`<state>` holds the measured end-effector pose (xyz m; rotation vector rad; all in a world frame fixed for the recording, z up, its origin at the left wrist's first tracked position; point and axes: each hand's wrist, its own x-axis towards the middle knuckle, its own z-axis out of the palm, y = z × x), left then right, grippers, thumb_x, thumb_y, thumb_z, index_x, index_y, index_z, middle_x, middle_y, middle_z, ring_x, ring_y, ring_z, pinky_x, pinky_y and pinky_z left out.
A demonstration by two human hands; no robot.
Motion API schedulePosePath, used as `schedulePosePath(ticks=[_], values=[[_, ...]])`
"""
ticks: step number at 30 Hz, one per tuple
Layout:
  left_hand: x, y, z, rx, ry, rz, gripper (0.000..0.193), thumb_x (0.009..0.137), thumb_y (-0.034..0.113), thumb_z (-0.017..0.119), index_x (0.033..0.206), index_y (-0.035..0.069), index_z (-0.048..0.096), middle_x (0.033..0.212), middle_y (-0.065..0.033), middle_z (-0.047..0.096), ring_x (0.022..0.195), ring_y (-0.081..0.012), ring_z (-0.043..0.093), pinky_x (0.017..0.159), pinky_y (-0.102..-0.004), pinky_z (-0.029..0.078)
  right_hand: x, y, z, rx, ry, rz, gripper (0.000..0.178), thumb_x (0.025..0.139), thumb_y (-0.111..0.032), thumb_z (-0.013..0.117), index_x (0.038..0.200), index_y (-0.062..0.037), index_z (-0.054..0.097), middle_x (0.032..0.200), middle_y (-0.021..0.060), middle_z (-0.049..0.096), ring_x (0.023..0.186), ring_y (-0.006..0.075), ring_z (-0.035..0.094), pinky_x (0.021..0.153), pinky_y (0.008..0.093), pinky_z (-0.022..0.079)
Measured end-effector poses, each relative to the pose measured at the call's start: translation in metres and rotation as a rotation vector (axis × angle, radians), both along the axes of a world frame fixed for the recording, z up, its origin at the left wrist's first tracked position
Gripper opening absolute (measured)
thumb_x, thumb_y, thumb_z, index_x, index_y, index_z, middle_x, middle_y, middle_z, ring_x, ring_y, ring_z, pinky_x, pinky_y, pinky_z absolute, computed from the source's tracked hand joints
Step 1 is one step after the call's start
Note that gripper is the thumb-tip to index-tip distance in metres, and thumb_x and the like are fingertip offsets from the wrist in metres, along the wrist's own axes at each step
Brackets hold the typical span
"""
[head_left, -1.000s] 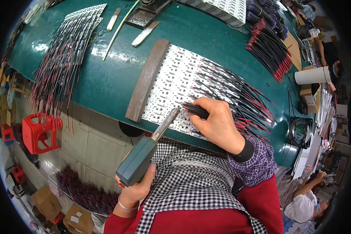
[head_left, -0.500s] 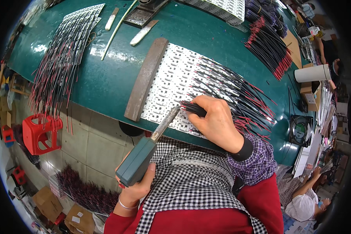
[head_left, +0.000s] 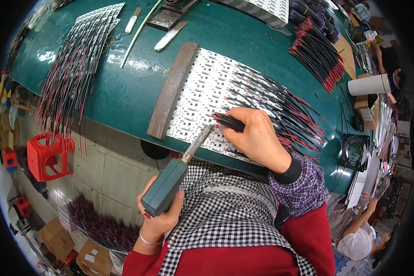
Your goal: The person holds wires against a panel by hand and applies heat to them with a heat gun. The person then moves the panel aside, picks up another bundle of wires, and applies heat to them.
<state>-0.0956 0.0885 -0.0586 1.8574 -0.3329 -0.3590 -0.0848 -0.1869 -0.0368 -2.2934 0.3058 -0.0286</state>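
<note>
My left hand [head_left: 163,212] is closed round the dark green body of a soldering iron [head_left: 166,184]. The iron's long metal tip slants up to the white circuit board panel [head_left: 200,92], close to the wire ends at my right hand. A small bunch of black wires with red ends [head_left: 230,121] is pinched in my right hand [head_left: 260,140], just above the panel. Rows of black and red wires [head_left: 280,108] stand attached on the panel's right part and trail off to the right. Whether the tip touches a wire is too small to tell.
A brown bar [head_left: 174,89] lies along the panel's left edge on the green table [head_left: 124,92]. Another wired panel [head_left: 71,69] overhangs the table at left. Loose wires [head_left: 317,60], a black fan [head_left: 355,152] and a soldering stand [head_left: 170,16] surround the work. A red stool [head_left: 48,158] stands below.
The soldering iron and my left hand have shifted slightly up and right. My right hand, still holding the wires, has moved a little. The tip stays near the wire ends.
</note>
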Motion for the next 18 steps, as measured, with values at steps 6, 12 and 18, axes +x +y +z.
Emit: schedulePosePath(ticks=[6,12,18], values=[[-0.004,0.008,0.000,0.052,-0.049,-0.019,0.025,0.076,-0.002,0.074,0.100,-0.007,0.068,0.091,-0.0140,0.069,0.074,-0.0209,0.067,0.064,-0.0290,0.053,0.001,-0.004,-0.001,-0.010,-0.017,0.034,0.016,0.078,-0.012,0.068,0.075,0.0023,0.062,0.064,0.0201,0.058,0.062,0.0400,0.060,0.060,0.0476,0.047],[-0.012,0.012,-0.001,-0.085,-0.058,0.020,0.028,0.083,-0.007,0.067,0.111,-0.005,0.065,0.079,-0.0048,0.062,0.059,-0.0086,0.054,0.052,-0.0232,0.042,-0.003,-0.005,0.008,-0.058,-0.025,0.138,0.012,0.082,-0.006,0.064,0.090,0.0024,0.062,0.080,0.0214,0.061,0.073,0.0396,0.061,0.067,0.0459,0.048],[-0.017,0.016,0.000,-0.149,0.043,0.104,0.033,0.083,-0.010,0.065,0.116,-0.007,0.062,0.084,-0.0077,0.063,0.057,-0.0090,0.053,0.050,-0.0237,0.041,-0.016,0.003,0.021,-0.041,-0.246,0.067,0.020,0.080,0.007,0.061,0.099,0.0020,0.062,0.092,0.0164,0.060,0.077,0.0353,0.061,0.068,0.0416,0.048]])
